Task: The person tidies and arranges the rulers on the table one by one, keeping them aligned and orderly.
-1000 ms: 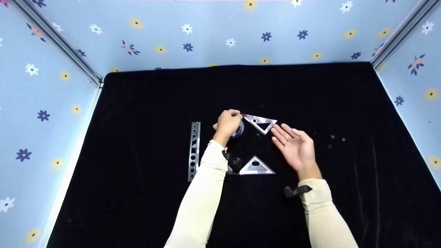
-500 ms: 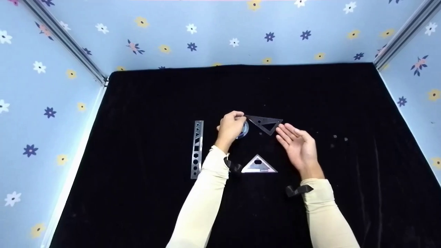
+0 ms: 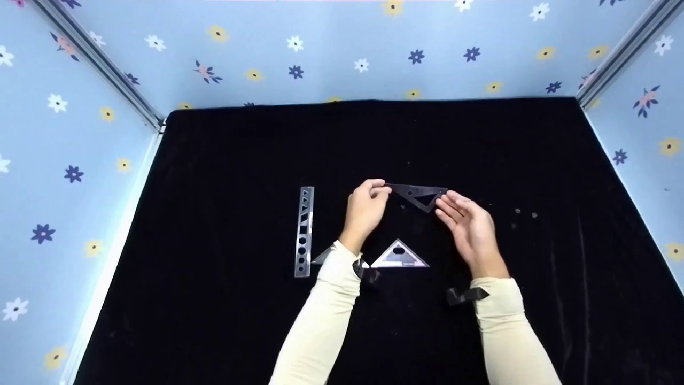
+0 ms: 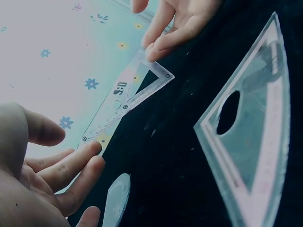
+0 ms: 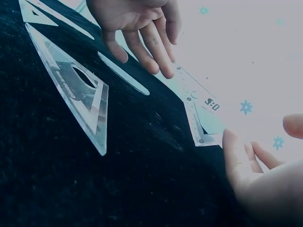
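A clear long-pointed set square (image 3: pixel 425 197) with a triangular cutout lies between the hands, dark in the head view. My left hand (image 3: pixel 366 211) is at its narrow left tip; in the left wrist view the fingertips (image 4: pixel 92 151) touch that tip and the thumb stands apart. At the opposite corner is my right hand (image 3: pixel 470 224), its fingertips touching the edge, thumb apart in the right wrist view. Whether the set square is raised off the cloth, I cannot tell. A clear curved-edged piece (image 4: pixel 116 198) lies near the left hand, hidden behind it in the head view.
A wider set square (image 3: pixel 399 258) with an oval hole lies nearer the person. Another triangle (image 3: pixel 322 256) is partly under the left sleeve. To the left is a ruler (image 3: pixel 303 235) with shaped cutouts. Black cloth (image 3: pixel 214 214) covers the table; flowered walls (image 3: pixel 331 48) surround it.
The set square has shifted slightly right and turned from bright to dark. Both hands have moved slightly right with it. The left hand now covers the curved piece in the head view.
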`<state>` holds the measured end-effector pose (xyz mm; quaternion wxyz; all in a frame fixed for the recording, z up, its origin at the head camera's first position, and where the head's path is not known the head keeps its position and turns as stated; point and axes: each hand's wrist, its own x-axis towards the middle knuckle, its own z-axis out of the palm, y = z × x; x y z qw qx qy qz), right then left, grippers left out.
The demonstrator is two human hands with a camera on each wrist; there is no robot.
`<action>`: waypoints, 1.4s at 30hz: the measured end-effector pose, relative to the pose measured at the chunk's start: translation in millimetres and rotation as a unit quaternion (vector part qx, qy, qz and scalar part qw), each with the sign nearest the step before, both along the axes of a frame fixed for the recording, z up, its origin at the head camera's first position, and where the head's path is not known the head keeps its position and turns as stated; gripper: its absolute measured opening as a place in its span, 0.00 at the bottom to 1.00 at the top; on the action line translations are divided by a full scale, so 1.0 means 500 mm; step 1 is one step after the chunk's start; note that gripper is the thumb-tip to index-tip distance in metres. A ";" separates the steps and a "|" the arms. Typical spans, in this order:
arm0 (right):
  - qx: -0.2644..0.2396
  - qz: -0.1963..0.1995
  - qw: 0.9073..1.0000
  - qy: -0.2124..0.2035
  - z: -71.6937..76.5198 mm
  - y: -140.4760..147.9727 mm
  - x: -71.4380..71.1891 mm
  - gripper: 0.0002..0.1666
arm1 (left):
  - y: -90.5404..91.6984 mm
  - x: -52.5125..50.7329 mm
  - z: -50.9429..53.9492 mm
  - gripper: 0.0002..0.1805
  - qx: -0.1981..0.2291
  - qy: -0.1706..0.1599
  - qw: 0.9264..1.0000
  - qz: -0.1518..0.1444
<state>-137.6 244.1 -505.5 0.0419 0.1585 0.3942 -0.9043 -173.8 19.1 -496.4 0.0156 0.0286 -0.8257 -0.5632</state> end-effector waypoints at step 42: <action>0.183 -0.037 0.982 0.029 0.004 0.033 0.067 0.10 | 0.022 0.117 -0.022 0.13 0.089 0.024 0.995 -0.034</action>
